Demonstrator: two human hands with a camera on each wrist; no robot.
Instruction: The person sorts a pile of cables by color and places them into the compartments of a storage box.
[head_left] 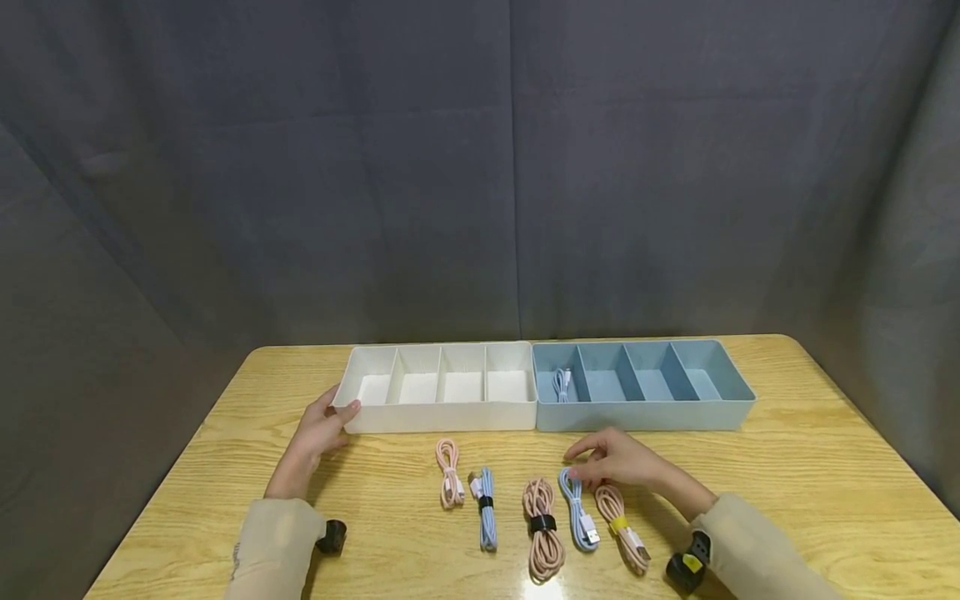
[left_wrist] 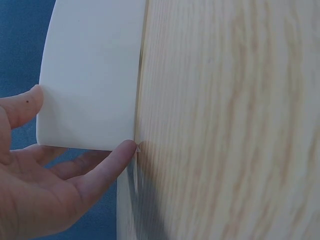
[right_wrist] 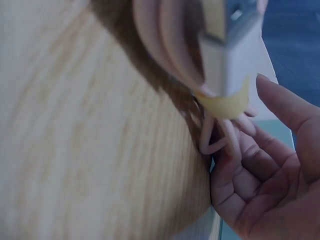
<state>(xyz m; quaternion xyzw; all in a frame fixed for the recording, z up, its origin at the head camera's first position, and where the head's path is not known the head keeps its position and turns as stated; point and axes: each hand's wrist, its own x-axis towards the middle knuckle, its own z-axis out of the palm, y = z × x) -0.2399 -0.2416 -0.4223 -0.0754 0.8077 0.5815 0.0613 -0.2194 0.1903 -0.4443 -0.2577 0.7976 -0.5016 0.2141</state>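
Note:
My left hand (head_left: 318, 429) holds the left end of a white divided box (head_left: 442, 417), thumb at its rim and fingers along the end wall. Over the table, my right hand (head_left: 618, 458) has its thumb tip at the top loop of a light blue coiled USB cable (head_left: 576, 504), thumb and forefinger apart. Just beneath that hand lies a pink coiled cable with a yellow strap (head_left: 622, 529); it fills the upper part of the right wrist view, close to the fingers. Another light blue cable (head_left: 561, 385) sits in the leftmost compartment of a blue divided box (head_left: 645, 417).
Left of the right hand lie a pink cable with a black strap (head_left: 542, 533), a blue cable with a black strap (head_left: 487, 517) and a small pink cable (head_left: 447, 475). Both boxes stand end to end near the wooden table's (head_left: 810, 433) back edge, before a grey curtain (head_left: 375, 208).

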